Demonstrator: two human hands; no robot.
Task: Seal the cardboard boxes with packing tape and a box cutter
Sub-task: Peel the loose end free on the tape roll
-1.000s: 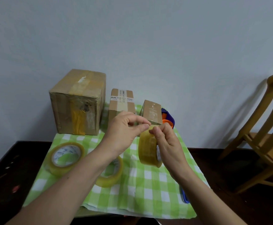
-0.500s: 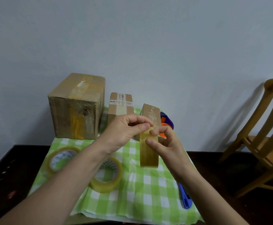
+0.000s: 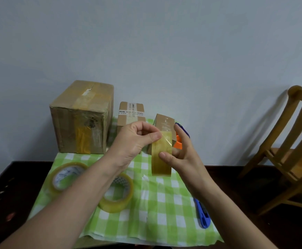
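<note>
Closest to the person, a green and white checked cloth (image 3: pixel 164 209) covers the middle of the dark surface (image 3: pixel 254 203). A blue box cutter (image 3: pixel 203 215) lies on the cloth near its right edge, just beside the right arm. On the left part of the cloth lie two rolls of tape. One yellow roll (image 3: pixel 117 194) sits partly under the left arm. A bigger roll with a white core (image 3: pixel 66 177) lies further left, near the cloth's edge.

Above the cloth, both hands hold a third tape roll (image 3: pixel 162 159) up on its edge. The right hand (image 3: pixel 180 157) grips the roll, with its thumb on the outside and its fingers spread behind it. The left hand (image 3: pixel 137 139) pinches the loose end of the tape (image 3: pixel 165 139) between thumb and finger and lifts it a little way off the top of the roll.

Behind the hands stand three cardboard boxes. The small box (image 3: pixel 164 123) is just behind the roll, and partly hidden by it. A middle box with printed strips (image 3: pixel 131 112) stands to its left. The big box (image 3: pixel 82 119), with old yellow tape on it, stands at the far left. Something blue and orange (image 3: pixel 180 141) peeks out behind the right fingers; it is hard to tell what it is.

A wooden chair (image 3: pixel 290 150) stands off to the right, against a pale wall (image 3: pixel 146 42).
</note>
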